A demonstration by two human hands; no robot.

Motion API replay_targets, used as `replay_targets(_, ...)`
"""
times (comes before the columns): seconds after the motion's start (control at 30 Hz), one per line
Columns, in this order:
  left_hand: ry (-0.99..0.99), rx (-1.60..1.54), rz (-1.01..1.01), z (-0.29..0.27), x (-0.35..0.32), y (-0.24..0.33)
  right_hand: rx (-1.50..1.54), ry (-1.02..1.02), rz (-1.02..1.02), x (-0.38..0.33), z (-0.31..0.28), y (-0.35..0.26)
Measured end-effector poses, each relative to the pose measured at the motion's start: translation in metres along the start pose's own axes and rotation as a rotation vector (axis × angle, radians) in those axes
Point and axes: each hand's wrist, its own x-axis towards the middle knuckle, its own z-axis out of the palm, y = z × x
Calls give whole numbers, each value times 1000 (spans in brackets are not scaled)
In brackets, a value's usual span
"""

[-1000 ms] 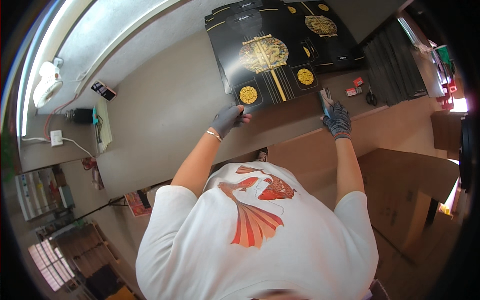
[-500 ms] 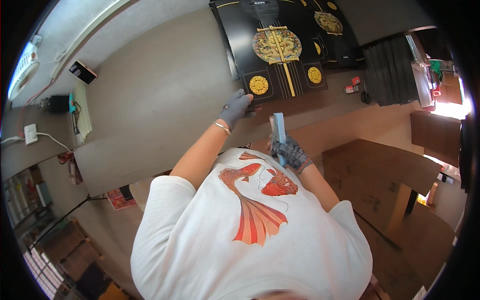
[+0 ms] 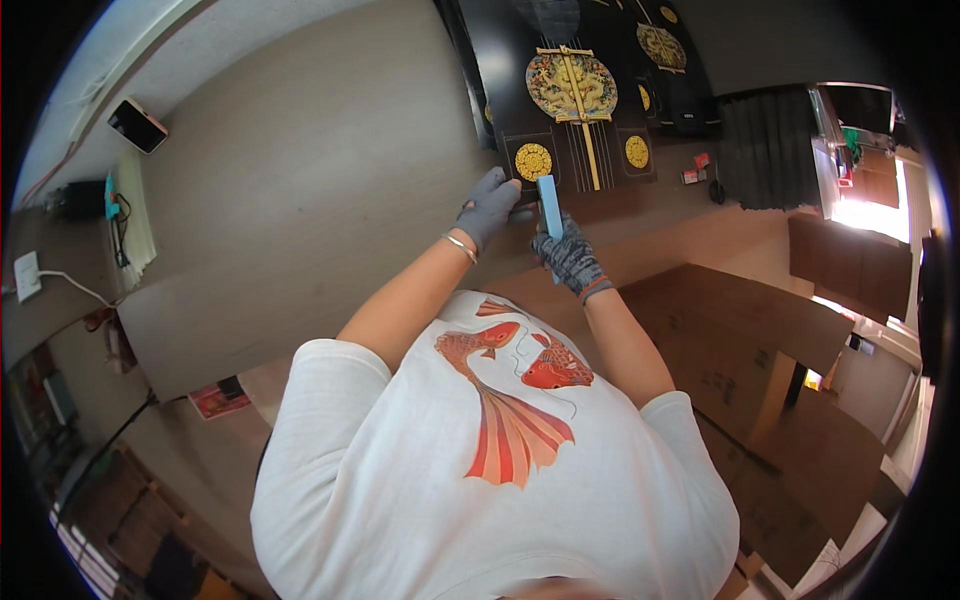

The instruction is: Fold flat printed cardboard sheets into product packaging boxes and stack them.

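A stack of glossy black printed sheets (image 3: 510,90) with gold medallions lies at the far side of the table. My left hand (image 3: 490,208), in a grey glove with bare fingertips, holds its near left corner, fingers and thumb pressed together. Closed around a long light-blue stapler (image 3: 549,205) is my right hand (image 3: 572,258), in a patterned grey glove. The stapler's far end is at the sheets' near edge, just right of my left fingertips. Whether its jaws touch the sheet is hidden from above.
Another printed black stack (image 3: 680,95) lies to the right. Beyond it are small red boxes (image 3: 696,168), black scissors (image 3: 716,190) and a pile of black sheets (image 3: 765,150). Large brown cardboard (image 3: 720,330) stands right of me. A phone-like device (image 3: 138,125) and cables lie far left.
My right hand has raised the stapler away from my body to the sheets' near edge. My left hand stays at the corner. The whole view has shifted slightly.
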Motion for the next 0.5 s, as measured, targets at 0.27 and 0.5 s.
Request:
replay_targets(0.27, 53, -20, -9, 4, 4, -6, 41, 17, 118, 10, 2, 5)
replay_targets(0.5, 273, -21, 180, -12, 16, -31, 189, -147, -122, -7, -20, 20)
